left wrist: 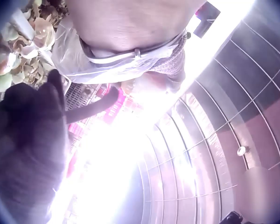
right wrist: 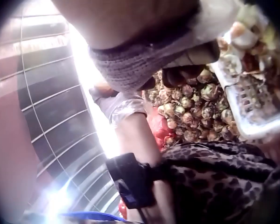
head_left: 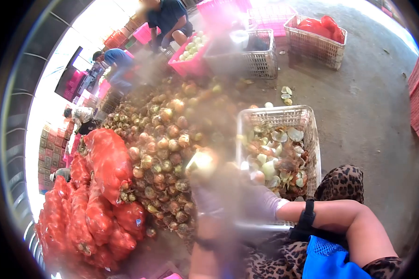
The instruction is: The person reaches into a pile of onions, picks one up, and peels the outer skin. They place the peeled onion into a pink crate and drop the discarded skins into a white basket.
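I judge the step in hand to be peeling. A pale, half-stripped onion (head_left: 201,162) sits up at the top of my left hand (head_left: 208,193), in front of my lap, between the big heap of unpeeled onions (head_left: 163,139) on the left and the white basket (head_left: 312,139) of skins on the right. The left hand is gloved and comes up from the near edge with its forearm almost upright. As far as the blur lets me read it, the fingers are curled round the onion from below. My right hand (head_left: 258,202), also gloved, reaches in from the right with the forearm lying level across my knees, and it is just beside the left hand. Its fingers are smeared by motion and neither wrist view shows them plainly, so I cannot tell whether it pinches a skin or is slack. The next move, as I see it, calls for a firm hold with the left hand while the right pulls the loose layers off toward the basket. The red net sacks (head_left: 107,162) lie far left. A pink crate (head_left: 191,65) of peeled onions stands at the far side.
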`<state>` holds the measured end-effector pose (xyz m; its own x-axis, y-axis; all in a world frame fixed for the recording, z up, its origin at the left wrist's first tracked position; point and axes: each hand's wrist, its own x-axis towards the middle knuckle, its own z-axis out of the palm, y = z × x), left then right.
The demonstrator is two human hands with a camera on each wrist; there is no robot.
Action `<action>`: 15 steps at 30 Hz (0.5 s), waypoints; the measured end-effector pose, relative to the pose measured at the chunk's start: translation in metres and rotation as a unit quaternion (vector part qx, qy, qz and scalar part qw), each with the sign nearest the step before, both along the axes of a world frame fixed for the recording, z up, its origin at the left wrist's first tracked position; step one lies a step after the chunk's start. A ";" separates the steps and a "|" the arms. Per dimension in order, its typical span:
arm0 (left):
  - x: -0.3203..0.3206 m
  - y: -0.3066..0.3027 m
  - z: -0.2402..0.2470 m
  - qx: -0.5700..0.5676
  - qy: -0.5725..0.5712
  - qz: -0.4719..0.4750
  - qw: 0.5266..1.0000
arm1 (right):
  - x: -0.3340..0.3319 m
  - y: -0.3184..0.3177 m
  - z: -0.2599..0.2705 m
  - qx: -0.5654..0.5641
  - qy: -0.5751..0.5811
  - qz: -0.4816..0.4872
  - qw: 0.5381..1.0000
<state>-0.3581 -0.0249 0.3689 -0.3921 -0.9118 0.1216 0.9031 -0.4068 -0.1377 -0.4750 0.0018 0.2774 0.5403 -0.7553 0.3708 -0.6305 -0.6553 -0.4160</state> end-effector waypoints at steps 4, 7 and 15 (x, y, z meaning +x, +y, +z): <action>0.018 -0.003 -0.030 0.002 -0.207 0.113 0.972 | -0.010 -0.007 0.058 0.198 -0.225 -0.044 0.953; 0.015 -0.006 -0.036 -0.043 -0.284 0.164 0.944 | -0.013 -0.008 0.061 0.221 -0.244 -0.047 0.943; 0.027 -0.013 -0.060 0.339 0.885 -0.185 0.259 | -0.007 -0.025 0.041 0.279 -0.300 -0.051 0.911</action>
<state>-0.3311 -0.0381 0.3085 -0.3441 -0.8991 0.2707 -0.9034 0.2385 -0.3564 -0.4823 -0.0229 0.3183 0.2829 -0.9518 0.1184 -0.2256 -0.1860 -0.9563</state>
